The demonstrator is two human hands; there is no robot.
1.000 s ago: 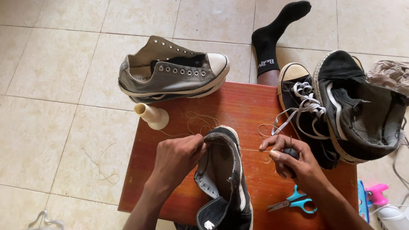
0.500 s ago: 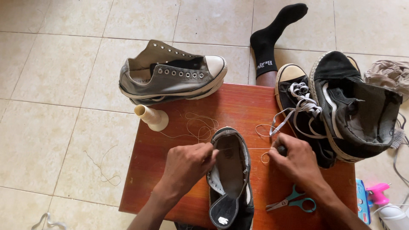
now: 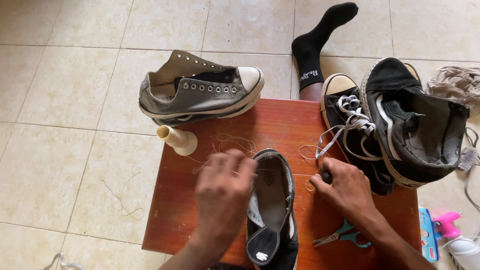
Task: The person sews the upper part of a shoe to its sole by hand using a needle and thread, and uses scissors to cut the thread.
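In the lower middle of the frame I see my left hand [image 3: 223, 192], blurred, with the fingers loosely curled. It lies against the left side of the black shoe [image 3: 272, 210], but I cannot tell if it really grips the shoe. My right hand [image 3: 345, 192] is at the right of this shoe, closed narrow around a small dark tool [image 3: 326, 176], with pale thread [image 3: 312, 152] looping just beside the fingers.

The black shoe lies on the red wooden table [image 3: 280, 122], opening up, toe toward the bottom edge of the frame.

I count four shoes: this one; a grey sneaker [image 3: 200, 90] at the upper left, resting on the far table edge; a black sneaker with white laces [image 3: 350, 135] at the right; and a black shoe with a white stripe [image 3: 415, 125] lying partly over it. There is one cone-shaped spool of thread [image 3: 178, 139] on the left part of the table, one pair of teal-handled scissors [image 3: 342, 235] near the lower right, and one foot in a black sock [image 3: 320, 42] at the top of the frame.
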